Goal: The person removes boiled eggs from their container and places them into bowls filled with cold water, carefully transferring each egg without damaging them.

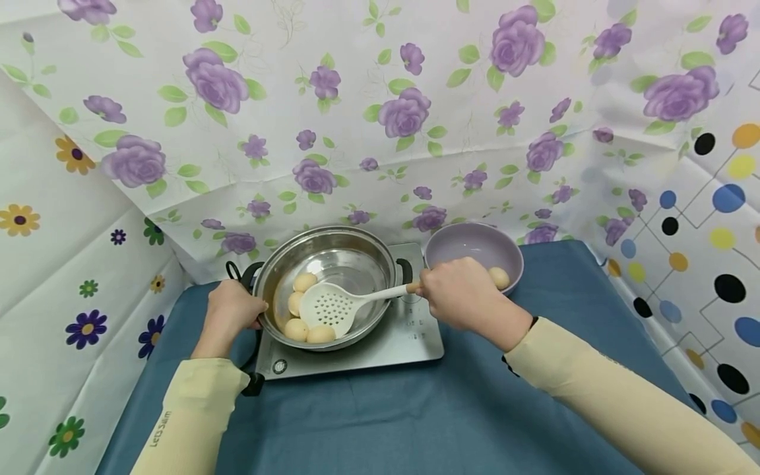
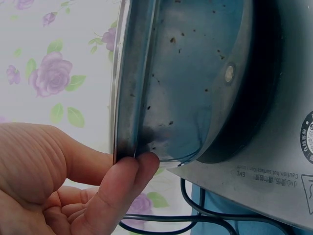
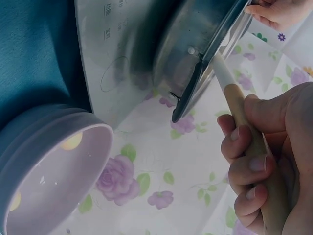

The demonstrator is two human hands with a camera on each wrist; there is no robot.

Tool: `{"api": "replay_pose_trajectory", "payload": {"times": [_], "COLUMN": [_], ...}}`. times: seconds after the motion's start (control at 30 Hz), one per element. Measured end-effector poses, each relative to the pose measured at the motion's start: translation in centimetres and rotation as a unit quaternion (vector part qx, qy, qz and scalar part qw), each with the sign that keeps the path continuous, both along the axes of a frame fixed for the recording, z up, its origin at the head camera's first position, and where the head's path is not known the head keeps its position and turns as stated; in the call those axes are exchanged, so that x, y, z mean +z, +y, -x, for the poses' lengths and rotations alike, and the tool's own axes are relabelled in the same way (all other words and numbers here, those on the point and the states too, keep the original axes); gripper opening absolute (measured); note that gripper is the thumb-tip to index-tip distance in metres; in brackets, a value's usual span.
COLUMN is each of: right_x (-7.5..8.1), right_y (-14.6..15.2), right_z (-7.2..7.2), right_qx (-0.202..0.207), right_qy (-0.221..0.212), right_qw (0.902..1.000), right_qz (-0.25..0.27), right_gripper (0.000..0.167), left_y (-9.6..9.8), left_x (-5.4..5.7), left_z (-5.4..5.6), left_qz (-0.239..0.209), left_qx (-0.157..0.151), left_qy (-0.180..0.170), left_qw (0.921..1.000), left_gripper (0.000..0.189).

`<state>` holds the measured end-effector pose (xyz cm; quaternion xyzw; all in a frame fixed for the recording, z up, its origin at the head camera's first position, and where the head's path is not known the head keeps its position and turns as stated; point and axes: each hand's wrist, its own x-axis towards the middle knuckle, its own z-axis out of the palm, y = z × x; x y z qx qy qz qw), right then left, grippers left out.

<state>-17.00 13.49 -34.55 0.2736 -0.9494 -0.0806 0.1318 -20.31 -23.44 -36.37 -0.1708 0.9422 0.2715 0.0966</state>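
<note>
In the head view, the right hand (image 1: 460,293) grips the end of the spoon (image 1: 330,309), whose shaft runs leftward over the pan (image 1: 356,257)'s right rim; its perforated head lies inside, well apart from the fingers. Four balls (image 1: 305,282) lie along the head's left and near edges; whether it touches them, I cannot tell. The left hand (image 1: 231,307) holds the pan's left rim, near the balls. The pan sits on the cooker (image 1: 380,356); just beyond the right hand stands the bowl (image 1: 451,241), with a ball showing in it. In the left wrist view, thumb and fingers pinch the rim closely, fingertips against the spotted outer wall, a cord (image 2: 171,218) below. In the right wrist view, the fingers curl round the spoon's wooden handle, its white shaft projecting past the thumb; two balls show in the bowl.
</note>
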Motion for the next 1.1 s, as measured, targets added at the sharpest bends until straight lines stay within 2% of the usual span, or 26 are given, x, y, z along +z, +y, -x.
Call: {"api": "replay_pose_trajectory", "payload": {"times": [0.23,0.4,0.73,0.9,1.1], "right_x": [0.1,0.2,0.9,1.3,1.5], "right_y": [0.0,-0.1,-0.2,-0.2,0.0], "right_z": [0.4,0.8,0.9,0.8,0.8], "right_qx": [-0.011,-0.017,-0.038,-0.049,-0.036], "right_qy": [-0.066,-0.086,-0.092,-0.076,-0.054], "right_qw": [0.9975,0.9959,0.9949,0.9959,0.9978], "right_qz": [0.025,0.024,0.011,-0.008,-0.014], "right_gripper": [0.023,0.025,0.026,0.024,0.029], "left_y": [0.0,0.0,0.0,-0.1,-0.1], "left_x": [-0.2,-0.2,-0.2,-0.2,-0.2], "left_z": [-0.1,0.0,0.0,0.0,-0.1], "left_qz": [-0.004,-0.002,-0.003,-0.007,-0.007], "left_qx": [-0.002,0.004,0.004,0.0,-0.001], "left_qy": [-0.002,0.0,0.002,0.008,0.011], "left_qw": [1.0,1.0,1.0,0.9999,0.9999], "left_gripper": [0.02,0.02,0.021,0.02,0.02]}}
